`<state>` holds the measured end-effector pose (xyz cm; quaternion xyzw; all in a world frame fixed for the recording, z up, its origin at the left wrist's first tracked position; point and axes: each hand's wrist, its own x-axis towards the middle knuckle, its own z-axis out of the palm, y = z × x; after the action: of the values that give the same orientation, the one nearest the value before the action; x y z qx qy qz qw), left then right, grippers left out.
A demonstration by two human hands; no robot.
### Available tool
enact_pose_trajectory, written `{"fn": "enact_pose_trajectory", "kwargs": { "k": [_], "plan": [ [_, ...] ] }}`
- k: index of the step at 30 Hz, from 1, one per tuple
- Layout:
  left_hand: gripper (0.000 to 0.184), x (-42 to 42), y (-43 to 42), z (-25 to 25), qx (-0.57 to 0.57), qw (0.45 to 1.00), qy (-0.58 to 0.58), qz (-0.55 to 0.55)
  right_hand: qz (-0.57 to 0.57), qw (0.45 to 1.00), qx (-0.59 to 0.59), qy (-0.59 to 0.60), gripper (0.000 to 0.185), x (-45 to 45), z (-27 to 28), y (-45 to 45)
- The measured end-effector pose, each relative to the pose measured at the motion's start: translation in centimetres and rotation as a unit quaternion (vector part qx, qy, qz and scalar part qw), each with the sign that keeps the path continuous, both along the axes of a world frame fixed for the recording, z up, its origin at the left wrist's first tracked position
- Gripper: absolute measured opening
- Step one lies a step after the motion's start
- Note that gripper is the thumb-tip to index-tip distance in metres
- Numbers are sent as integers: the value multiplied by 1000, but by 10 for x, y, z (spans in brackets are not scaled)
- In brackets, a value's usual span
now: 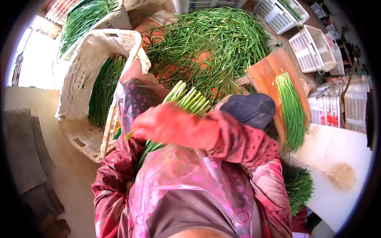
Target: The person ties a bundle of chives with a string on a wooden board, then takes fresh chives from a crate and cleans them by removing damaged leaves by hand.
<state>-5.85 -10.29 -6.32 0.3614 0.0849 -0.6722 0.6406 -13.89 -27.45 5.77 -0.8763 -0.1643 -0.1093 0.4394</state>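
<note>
A bunch of garlic scapes [189, 99] lies aslant over my lap, pale cut ends pointing up and away, green tails [149, 150] showing below my wrists. My left hand [171, 108], in a red glove, is closed around the bunch; most of it is hidden behind the other arm. Across it reaches my right hand [152, 126], also red-gloved and smeared by motion, so its fingers cannot be made out. A small green bit [129, 135] shows by its fingertips. Both sleeves are red with dark dots, and a clear pink-dotted apron [182, 166] covers my front.
A large heap of loose green stems [222, 39] covers the floor ahead. At left stands a lined white basket [75, 91] with greens inside. A wooden board [266, 75] at right bears a neat bundle [293, 111]. White crates [311, 47] stand farther back.
</note>
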Motion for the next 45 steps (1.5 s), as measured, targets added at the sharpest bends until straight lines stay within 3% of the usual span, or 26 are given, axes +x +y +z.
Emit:
{"fn": "enact_pose_trajectory", "kwargs": {
  "k": [1, 2, 5, 7, 8, 10, 12, 14, 15, 16, 17, 18, 20, 23, 25, 26, 27, 28, 29, 32, 33, 35, 37, 40, 43, 45],
  "plan": [
    [61, -1, 5, -2, 22, 999, -26, -6, 24, 998, 59, 2, 19, -1, -3, 24],
    [59, -1, 9, -3, 43, 998, -52, -9, 62, 995, 43, 71, 23, 2, -4, 45],
    [54, 2, 18, -1, 106, 985, -136, -13, 163, 984, 69, 28, 29, 16, -16, 85],
    [52, 8, -18, 42, -8, 975, -123, -185, 288, 869, 306, 261, 28, 19, 9, 89],
    [53, 10, -17, 39, -5, 974, -108, -199, 263, 824, 364, 347, 16, 19, 37, 84],
    [51, 5, -18, 33, 13, 964, -159, -213, 301, 771, 481, 290, 19, 20, 60, 80],
    [49, -2, -10, 16, -50, 958, -255, -123, 308, 695, 610, 224, 23, 35, 87, 63],
    [47, -6, -1, 7, -111, 930, -349, -26, 229, 763, 585, 152, 27, 58, 96, 25],
    [42, 2, 1, 18, -5, 982, -138, -127, 173, 808, 554, 103, 28, 74, 87, 3],
    [41, 0, 1, 22, -11, 984, -140, -109, 115, 863, 485, 77, 37, 83, 71, -30],
    [41, -3, 1, 27, -17, 986, -143, -90, -24, 936, 333, 115, 46, 73, 61, -59],
    [47, -4, 3, 32, -13, 990, -130, -61, -134, 956, 240, 99, 51, 71, 20, -86],
    [46, -4, 9, 38, -12, 989, -143, -24, -154, 924, 334, 105, 51, 7, -6, -118],
    [44, -7, 11, 57, -9, 987, -157, 39, -212, 830, 457, 237, 51, -75, -93, -133],
    [46, -6, 10, 60, 28, 981, -185, 43, -273, 857, 393, 192, 52, -89, -87, -105],
    [47, -9, 7, 63, 34, 982, -180, 49, -312, 878, 349, 103, 51, -83, -79, -92],
    [47, -11, 5, 67, 38, 982, -176, 48, -313, 876, 352, 108, 51, -75, -65, -88],
    [47, -13, 2, 70, 42, 982, -180, 44, -285, 942, 176, 25, 48, -64, -48, -89],
    [48, -14, 0, 72, 44, 981, -185, 40, -245, 968, -9, -59, 46, -53, -34, -88],
    [48, -17, -7, 75, 51, 981, -184, 31, -163, 953, -246, -60, 28, -22, -18, -70],
    [48, -18, -7, 75, 53, 980, -188, 31, -161, 954, -246, -58, 28, -19, -22, -73],
    [48, -18, -5, 66, 58, 981, -184, 22, -49, 958, -273, 75, 19, -14, -37, -79],
    [48, -17, -4, 59, 63, 982, -177, 10, -41, 977, -208, 29, 12, -21, -58, -83],
    [58, -16, -8, 54, 23, 992, -124, -25, -75, 987, 89, 108, 6, -31, -81, -81],
    [62, -11, -13, 57, 4, 976, -204, -79, -169, 948, 193, 191, 6, -34, -85, -69],
    [63, -10, -16, 61, 24, 978, -184, -91, -195, 948, 187, 171, 6, -29, -102, -61]
  ]
}}
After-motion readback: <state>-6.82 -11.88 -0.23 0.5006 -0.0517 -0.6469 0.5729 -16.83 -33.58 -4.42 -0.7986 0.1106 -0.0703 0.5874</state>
